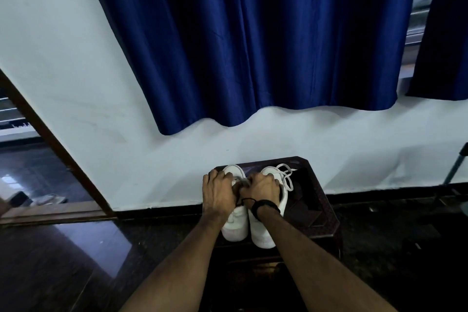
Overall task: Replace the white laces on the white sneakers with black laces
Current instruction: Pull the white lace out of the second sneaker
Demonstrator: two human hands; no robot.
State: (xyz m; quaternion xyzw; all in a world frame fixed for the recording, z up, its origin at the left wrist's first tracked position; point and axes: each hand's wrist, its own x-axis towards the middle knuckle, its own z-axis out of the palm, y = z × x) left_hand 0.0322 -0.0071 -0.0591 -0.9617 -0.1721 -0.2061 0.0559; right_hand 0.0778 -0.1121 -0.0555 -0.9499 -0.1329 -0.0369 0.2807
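Two white sneakers stand side by side on a small dark wooden table [316,200], toes toward me. My left hand [219,191] lies over the left sneaker [235,225], fingers curled down around its upper. Over the right sneaker [263,233], my right hand [260,189] curls its fingers at the lacing between the two shoes. A loose white lace [286,175] loops out beyond the right shoe's heel. A thin black lace or cord [244,201] shows at my right wrist, beside a black wristband. What each hand holds is hidden under the fingers.
The table stands against a pale wall [126,159] under a hanging blue curtain [253,45]. Dark glossy floor [76,248] surrounds it. A wooden door frame [50,139] opens to the left. A thin metal leg [455,167] stands at the far right.
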